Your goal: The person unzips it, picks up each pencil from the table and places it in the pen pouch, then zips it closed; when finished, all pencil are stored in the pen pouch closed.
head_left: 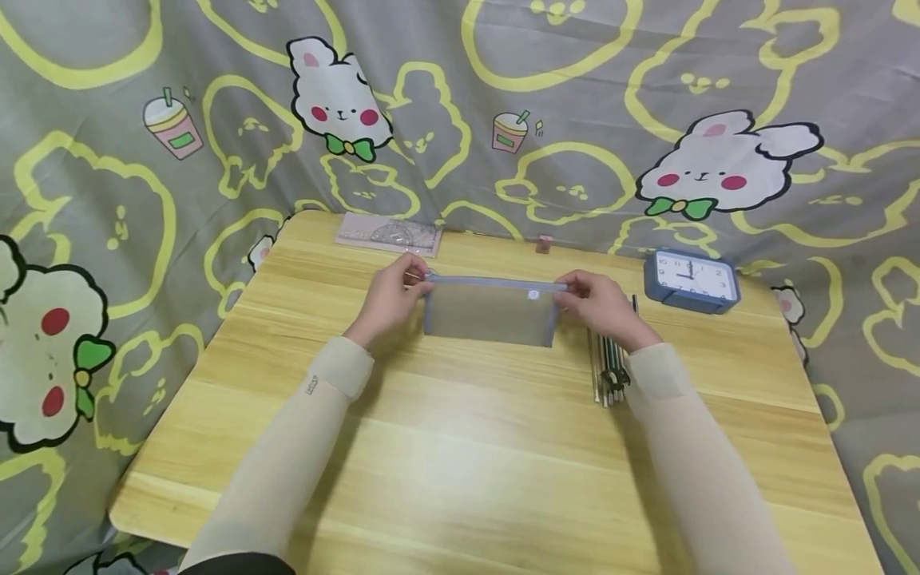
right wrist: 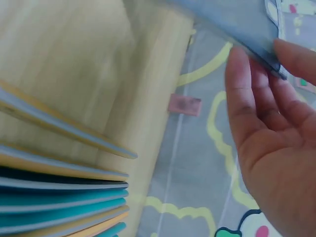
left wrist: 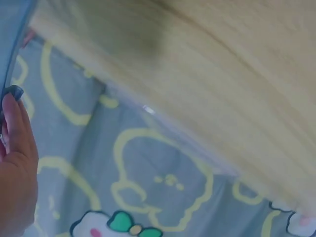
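A see-through zip pouch [head_left: 489, 314] with a blue-grey edge is stretched upright between both hands above the wooden table. My left hand [head_left: 391, 297] pinches its upper left corner; in the left wrist view only part of that hand [left wrist: 19, 163] shows at the edge. At the upper right corner, my right hand [head_left: 602, 305] pinches the zip end between thumb and fingers. The right wrist view has the pouch [right wrist: 227, 24] hanging from the fingers of that hand [right wrist: 271, 133]. Beneath the right wrist lies a bundle of pencils [head_left: 609, 371], partly hidden by the arm.
A blue alarm clock [head_left: 691, 279] stands at the back right. Near the back edge lie a pale pink flat pack with a clear protractor [head_left: 388, 233] and a small pink block [head_left: 544, 243]. A patterned curtain [head_left: 460, 120] hangs behind the table [head_left: 446, 463].
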